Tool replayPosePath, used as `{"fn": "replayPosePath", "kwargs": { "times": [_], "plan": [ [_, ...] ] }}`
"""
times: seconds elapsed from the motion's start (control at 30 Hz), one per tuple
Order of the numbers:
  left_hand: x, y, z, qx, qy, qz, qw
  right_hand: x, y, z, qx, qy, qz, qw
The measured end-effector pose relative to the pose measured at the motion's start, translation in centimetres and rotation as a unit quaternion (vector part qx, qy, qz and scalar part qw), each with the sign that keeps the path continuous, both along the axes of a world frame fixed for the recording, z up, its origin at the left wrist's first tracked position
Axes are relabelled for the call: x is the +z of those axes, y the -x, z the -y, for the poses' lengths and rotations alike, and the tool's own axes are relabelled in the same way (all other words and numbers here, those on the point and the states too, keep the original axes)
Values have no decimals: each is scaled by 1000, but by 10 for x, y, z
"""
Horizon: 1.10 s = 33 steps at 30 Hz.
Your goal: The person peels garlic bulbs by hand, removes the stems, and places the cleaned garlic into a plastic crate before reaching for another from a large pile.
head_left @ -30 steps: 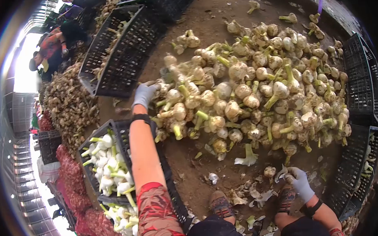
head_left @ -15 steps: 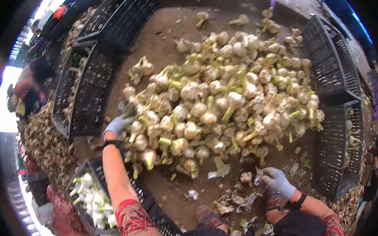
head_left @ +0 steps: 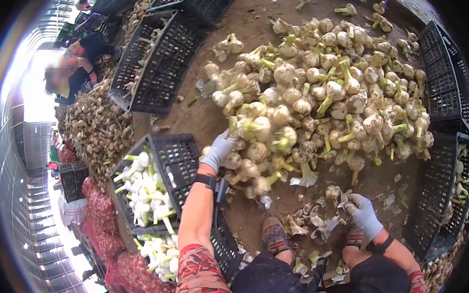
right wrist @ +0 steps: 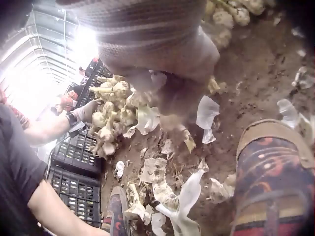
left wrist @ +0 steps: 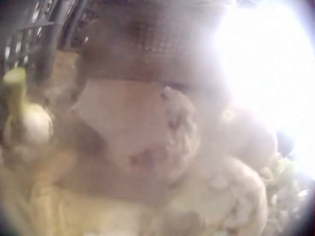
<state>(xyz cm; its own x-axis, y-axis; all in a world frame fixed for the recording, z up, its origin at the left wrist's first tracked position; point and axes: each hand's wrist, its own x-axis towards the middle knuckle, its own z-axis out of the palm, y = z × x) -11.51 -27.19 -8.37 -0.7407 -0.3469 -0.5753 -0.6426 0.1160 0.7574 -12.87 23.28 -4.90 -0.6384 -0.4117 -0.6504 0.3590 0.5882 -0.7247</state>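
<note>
In the head view my gloved left hand (head_left: 219, 151) lies against the near left edge of a large heap of garlic bulbs (head_left: 300, 100), its fingertips partly hidden by blurred bulbs (head_left: 257, 145). Large bulbs (left wrist: 147, 128) fill the left wrist view, hazy and close. At the lower right, my gloved right hand (head_left: 363, 214) has its fingers bent and pinches a papery piece of garlic skin (head_left: 343, 198), beside a single bulb (head_left: 332, 193). In the right wrist view the right hand (right wrist: 152, 39) hangs above the dirt, its fingertips in shadow.
Black crates stand at the upper left (head_left: 167, 63) and right (head_left: 435, 196). Cleaner white garlic (head_left: 145, 188) fills crates left of my arm. Loose skins (head_left: 325, 226) litter the ground by my shoes (head_left: 275, 235). Another person (head_left: 79, 64) crouches at the far left beside more garlic (head_left: 97, 125).
My left hand has come from the heap's far left edge nearer to my body, and bulbs there have shifted with it. The right hand stays low by the single bulb. The head view has swung.
</note>
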Motion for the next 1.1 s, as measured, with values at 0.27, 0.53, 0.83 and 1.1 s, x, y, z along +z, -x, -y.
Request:
{"fn": "replayPosePath", "kwargs": {
  "times": [0.27,0.53,0.83,1.1],
  "plan": [
    [39,-18,-100,4,179,-104,978,0,-19,10,24,51,-13,998],
    [107,-57,-124,74,56,-172,981,-16,-36,-4,-18,109,2,994],
    [3,-74,30,27,435,170,884,-7,-30,-9,-11,51,10,999],
    [-5,-85,25,238,201,143,939,-20,-21,-20,85,-49,-45,994]
  ]
}}
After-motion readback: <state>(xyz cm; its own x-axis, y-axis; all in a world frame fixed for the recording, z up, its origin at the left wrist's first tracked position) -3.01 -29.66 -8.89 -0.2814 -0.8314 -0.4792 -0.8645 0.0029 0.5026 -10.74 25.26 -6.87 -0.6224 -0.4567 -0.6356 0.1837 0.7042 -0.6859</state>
